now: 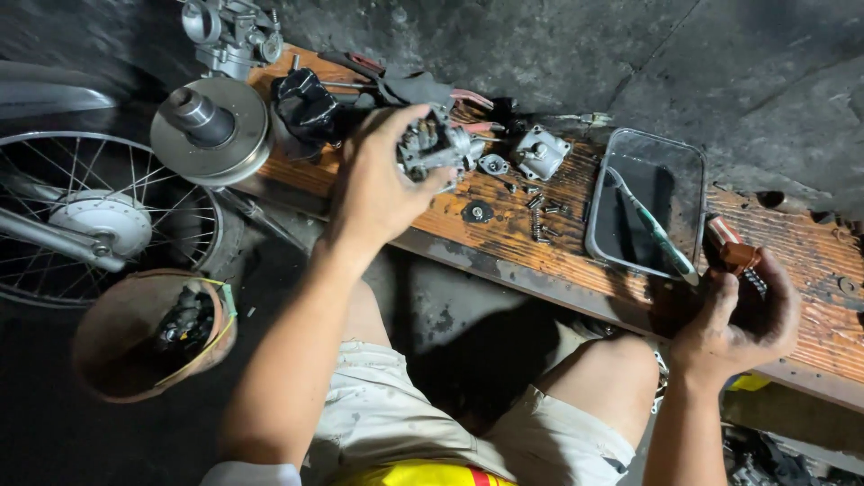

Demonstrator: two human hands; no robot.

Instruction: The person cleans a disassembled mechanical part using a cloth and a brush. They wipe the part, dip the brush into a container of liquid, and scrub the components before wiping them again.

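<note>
The left hand [378, 184] is clenched around a grimy metal carburetor [430, 146] over the wooden plank [504, 229]. Further along the plank, the right hand [738, 315] grips a red-handled tool [731, 252] beside a clear tray [630, 202] holding dark liquid and a green-handled brush [657, 236].

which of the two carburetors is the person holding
The one above the middle of the wooden plank, carburetor, gripped by the left hand. The other carburetor sits untouched at the plank's far left end.
</note>
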